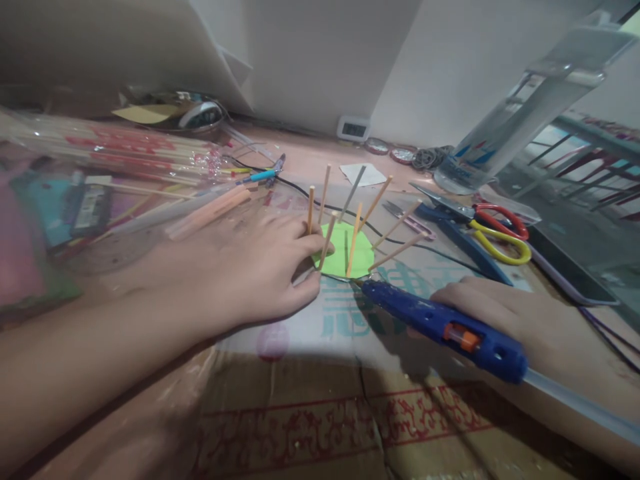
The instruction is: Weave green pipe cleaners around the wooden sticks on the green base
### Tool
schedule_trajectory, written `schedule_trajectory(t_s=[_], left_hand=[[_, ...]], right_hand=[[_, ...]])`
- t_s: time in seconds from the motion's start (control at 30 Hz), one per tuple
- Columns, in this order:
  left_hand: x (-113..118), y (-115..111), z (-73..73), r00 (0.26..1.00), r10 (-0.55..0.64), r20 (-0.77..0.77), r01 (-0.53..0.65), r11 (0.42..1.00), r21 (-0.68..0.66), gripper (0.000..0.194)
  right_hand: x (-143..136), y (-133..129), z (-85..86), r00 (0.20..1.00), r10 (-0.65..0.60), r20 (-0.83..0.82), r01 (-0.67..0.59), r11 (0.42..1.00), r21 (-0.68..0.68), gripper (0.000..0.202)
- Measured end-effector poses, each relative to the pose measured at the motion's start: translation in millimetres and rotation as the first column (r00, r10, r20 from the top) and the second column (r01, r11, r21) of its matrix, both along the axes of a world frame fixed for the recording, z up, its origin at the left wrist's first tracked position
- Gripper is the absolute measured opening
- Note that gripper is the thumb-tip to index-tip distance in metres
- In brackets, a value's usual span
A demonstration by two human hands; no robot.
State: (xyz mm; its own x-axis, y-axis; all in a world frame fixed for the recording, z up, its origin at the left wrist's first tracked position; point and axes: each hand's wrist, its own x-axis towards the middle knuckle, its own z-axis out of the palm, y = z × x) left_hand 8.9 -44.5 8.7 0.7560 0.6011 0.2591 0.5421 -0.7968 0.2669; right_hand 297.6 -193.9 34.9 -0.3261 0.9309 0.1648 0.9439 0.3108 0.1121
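Observation:
A bright green disc (361, 248) lies on the cardboard, with several thin wooden sticks (354, 239) standing around its rim, some leaning outward. My left hand (280, 263) is at the disc's left side, its fingers closed around the base of a stick at the edge. In my right hand (480, 307) is a blue glue gun (415, 310), its tip pointing left and touching or almost touching the disc's near edge. A clear glue stick (575, 400) extends from the gun's back end. The fingers under the gun are hidden.
Scissors with red and yellow handles (500, 230), a phone (570, 267) and a clear bottle (515, 120) stand or lie at right. A packet of sticks (125, 147) lies at left, near a blue pen (263, 176). A black cable (415, 245) runs behind the disc.

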Motion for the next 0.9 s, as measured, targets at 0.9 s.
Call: schedule_trajectory(t_s=[0.9], left_hand=[[-0.2,-0.2,-0.6,1.000,-0.003,0.007,0.003,1.000,-0.002,0.038]], right_hand=[[-5.2,15.5,12.8,0.984,0.131,-0.124,-0.129,0.991,0.030,0.014]])
